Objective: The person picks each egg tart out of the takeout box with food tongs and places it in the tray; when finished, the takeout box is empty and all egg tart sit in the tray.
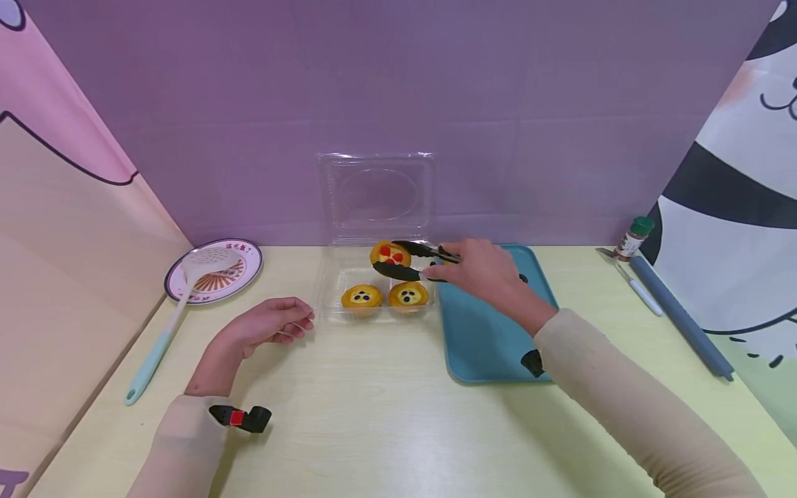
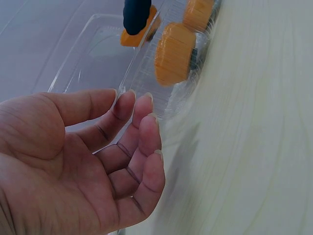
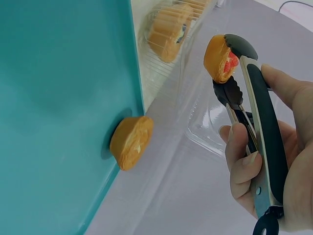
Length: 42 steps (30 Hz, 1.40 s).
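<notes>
My right hand (image 1: 479, 270) grips black-tipped tongs (image 3: 264, 127). Their tips pinch a tart (image 1: 391, 254) with red topping, held above the clear plastic container (image 1: 333, 277). Two tarts dotted with dark berries, a left one (image 1: 362, 296) and a right one (image 1: 408, 294), sit in the container's front part. Its lid (image 1: 376, 197) stands raised at the back. My left hand (image 1: 268, 325), fingers loosely curled, is at the container's front left corner; whether the fingertips touch it I cannot tell. Another tart (image 3: 131, 143) lies on the blue tray (image 1: 486, 346), mostly hidden in the head view.
At the left, a slotted skimmer (image 1: 165, 339) with a pale blue handle lies across a patterned plate (image 1: 249, 266). On the far right are a green-capped bottle (image 1: 634, 238), a small white-handled utensil (image 1: 644, 294) and a long blue-grey strip (image 1: 681, 318). A purple backdrop (image 1: 529, 124) borders the table.
</notes>
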{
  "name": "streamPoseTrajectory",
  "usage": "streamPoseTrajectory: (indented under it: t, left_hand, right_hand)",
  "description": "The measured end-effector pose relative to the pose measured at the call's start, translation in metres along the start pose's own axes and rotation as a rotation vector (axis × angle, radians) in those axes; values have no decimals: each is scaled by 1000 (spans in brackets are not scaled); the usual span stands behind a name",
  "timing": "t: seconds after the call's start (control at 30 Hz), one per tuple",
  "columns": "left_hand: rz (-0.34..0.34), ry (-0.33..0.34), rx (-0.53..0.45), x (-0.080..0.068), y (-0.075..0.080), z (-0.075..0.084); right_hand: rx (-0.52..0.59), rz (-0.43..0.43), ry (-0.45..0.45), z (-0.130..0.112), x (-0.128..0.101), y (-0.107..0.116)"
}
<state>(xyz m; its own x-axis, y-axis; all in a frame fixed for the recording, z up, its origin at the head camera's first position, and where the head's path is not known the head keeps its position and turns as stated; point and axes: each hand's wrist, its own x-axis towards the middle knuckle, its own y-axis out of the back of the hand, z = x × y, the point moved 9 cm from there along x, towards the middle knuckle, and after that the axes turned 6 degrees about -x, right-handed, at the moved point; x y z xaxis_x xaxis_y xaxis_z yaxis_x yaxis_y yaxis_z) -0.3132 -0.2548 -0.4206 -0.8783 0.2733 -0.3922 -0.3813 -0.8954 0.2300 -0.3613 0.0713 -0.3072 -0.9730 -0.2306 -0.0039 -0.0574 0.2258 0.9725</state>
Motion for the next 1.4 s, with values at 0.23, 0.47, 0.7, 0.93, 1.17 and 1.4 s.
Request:
streamPoseTrajectory:
  t: [0.23,0.47,0.7,0.93,1.17,1.4]
  left_hand:
    - [5,2,3,1,1,-1]
    - [2,0,3,2,0,-2]
    - [2,0,3,1,0,0]
    - [0,-4,3,0,-1,1]
    - [4,-6,12,-1,-1,3]
    - [2,-5,13,0,-1,1]
  right_hand:
    - [19,9,9,7,-8,7]
    - [26,17,-1,21,-18,18]
    - [24,44,-16,42,-27,29]
    - [26,73,-25,64,-40,40]
    - [10,71,-59,90,-52,45]
    - [-27,81,-82,116,-53,46]
